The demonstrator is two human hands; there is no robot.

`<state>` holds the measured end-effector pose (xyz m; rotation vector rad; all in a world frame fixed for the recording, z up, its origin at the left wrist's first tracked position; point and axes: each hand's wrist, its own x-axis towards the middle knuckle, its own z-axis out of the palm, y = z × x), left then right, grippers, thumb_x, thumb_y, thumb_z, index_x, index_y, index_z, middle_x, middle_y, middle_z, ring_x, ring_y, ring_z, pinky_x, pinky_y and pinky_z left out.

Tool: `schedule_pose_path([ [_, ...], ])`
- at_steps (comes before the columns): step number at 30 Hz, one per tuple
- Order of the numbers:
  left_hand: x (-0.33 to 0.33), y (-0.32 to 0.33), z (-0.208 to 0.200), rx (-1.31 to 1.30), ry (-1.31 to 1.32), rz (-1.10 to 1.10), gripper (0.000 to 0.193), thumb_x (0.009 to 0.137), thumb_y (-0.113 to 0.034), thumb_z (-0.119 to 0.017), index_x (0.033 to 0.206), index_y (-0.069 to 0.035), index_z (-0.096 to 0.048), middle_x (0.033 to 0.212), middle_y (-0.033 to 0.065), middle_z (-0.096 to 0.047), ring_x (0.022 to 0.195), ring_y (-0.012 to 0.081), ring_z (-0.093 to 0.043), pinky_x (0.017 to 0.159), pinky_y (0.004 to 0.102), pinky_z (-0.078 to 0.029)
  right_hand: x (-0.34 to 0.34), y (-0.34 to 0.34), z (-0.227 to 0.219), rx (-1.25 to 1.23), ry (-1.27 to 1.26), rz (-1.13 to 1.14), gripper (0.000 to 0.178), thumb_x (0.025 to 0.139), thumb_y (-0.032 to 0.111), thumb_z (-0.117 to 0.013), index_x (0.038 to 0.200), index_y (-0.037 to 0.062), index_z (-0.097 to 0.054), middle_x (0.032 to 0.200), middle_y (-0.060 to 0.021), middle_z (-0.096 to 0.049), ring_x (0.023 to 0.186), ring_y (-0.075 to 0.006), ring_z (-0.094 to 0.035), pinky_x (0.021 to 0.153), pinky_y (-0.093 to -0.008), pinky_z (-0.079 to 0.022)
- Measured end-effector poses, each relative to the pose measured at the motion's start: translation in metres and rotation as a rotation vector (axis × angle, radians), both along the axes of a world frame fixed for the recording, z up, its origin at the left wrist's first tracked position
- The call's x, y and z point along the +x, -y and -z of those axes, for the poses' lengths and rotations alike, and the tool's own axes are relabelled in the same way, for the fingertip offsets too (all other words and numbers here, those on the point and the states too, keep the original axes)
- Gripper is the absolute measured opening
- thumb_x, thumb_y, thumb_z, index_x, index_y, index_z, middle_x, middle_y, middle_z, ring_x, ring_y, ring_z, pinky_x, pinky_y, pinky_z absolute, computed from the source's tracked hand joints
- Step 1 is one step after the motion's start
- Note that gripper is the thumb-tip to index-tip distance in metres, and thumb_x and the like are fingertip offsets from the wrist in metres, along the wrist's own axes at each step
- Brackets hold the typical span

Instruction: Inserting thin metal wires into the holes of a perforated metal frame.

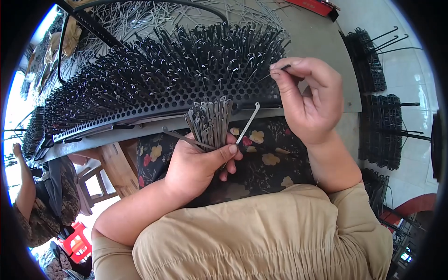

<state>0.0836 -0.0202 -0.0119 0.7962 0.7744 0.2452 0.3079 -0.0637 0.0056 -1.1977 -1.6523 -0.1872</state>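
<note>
Thin grey metal pins point(210, 122), each a flat strip with a small eye at its top end, stand in a tight bundle in the left hand point(196, 168). Their long axes run nearly upright in the view, eye ends fanned slightly toward the perforated black metal rack point(154, 100). One pin sticks out to the right at a slant, and another lies almost flat to the left. The left forearm comes in from the lower left, the hand curled into a fist around the lower ends of the bundle, thumb laid across the front and fingers wrapped behind.

The right hand point(310, 100) is raised higher, wrist bent, its forearm rising from the tan gathered sleeve point(261, 233). Its thumb and forefinger are pressed together, pinching a single thin dark pin point(275, 73) that points left, roughly level, with its far tip at the right edge of the rack. The other fingers are curled loosely into the palm.

The rack, full of dark upright pins, leans on the grey worktop point(322, 42), above a lap covered by dark flowered cloth point(266, 163). A flat red package point(310, 5) lies at the far edge of the worktop. Stacks of black wire frames point(373, 65) stand at the right on a pale tiled floor.
</note>
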Motion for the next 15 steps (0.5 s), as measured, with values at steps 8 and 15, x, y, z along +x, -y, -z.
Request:
schedule_pose_path([
  [8, -0.002, 0.001, 0.000, -0.029, 0.031, 0.017, 0.012, 0.092, -0.006, -0.062, 0.102, -0.001, -0.057, 0.084, 0.0080, -0.066, 0.064, 0.0118, -0.061, 0.053, 0.0246, -0.049, -0.001, 0.002, -0.009, 0.005, 0.089, -0.049, 0.031, 0.079, -0.017, -0.067, 0.101, 0.0006, -0.054, 0.090, -0.0135, -0.066, 0.076, -0.0138, -0.057, 0.055, -0.0195, -0.040],
  [15, -0.001, 0.001, 0.001, -0.009, 0.033, 0.019, 0.011, 0.092, -0.005, -0.062, 0.102, -0.001, -0.057, 0.084, 0.0079, -0.066, 0.064, 0.0116, -0.061, 0.052, 0.0246, -0.049, 0.002, -0.003, -0.014, -0.100, 0.254, 0.104, 0.021, 0.078, -0.010, -0.070, 0.092, 0.0023, -0.061, 0.089, -0.0110, -0.066, 0.079, -0.0138, -0.058, 0.057, -0.0216, -0.042],
])
